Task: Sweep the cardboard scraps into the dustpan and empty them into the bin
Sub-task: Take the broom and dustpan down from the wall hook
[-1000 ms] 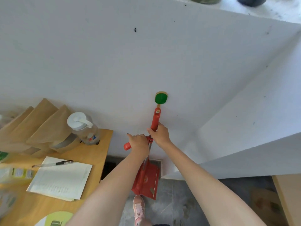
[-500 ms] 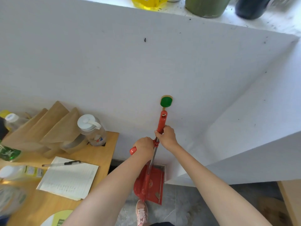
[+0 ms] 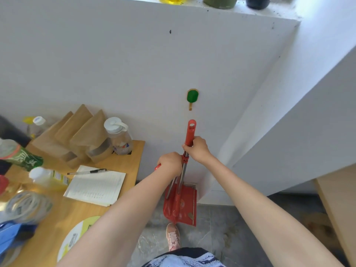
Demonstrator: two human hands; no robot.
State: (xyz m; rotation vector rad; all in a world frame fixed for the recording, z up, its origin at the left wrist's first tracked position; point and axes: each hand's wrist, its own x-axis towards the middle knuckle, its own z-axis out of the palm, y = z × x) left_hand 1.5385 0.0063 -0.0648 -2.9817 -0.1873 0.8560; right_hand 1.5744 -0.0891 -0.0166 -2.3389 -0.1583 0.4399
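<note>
My right hand [image 3: 197,150] grips a red handle [image 3: 190,132] with a hanging hole at its top, just below a green wall hook [image 3: 192,96]. My left hand [image 3: 170,163] grips a second red handle whose end pokes out to its left. Two metal shafts run down from my hands to the red dustpan [image 3: 181,205], which hangs upright against the white wall above the grey floor. A small brown scrap [image 3: 190,215] sticks to the pan's face. No bin shows.
A wooden table [image 3: 123,162] at the left carries brown paper bags [image 3: 77,135], bottles, a notepad with a pen [image 3: 87,172] and tape rolls. A white slanted wall rises at the right. My pink shoe [image 3: 173,237] stands below the pan. Another wooden edge [image 3: 339,205] is far right.
The red handle top has come off the green hook and now sits lower, a gap below it. Both hands keep their grip; the view has shifted.
</note>
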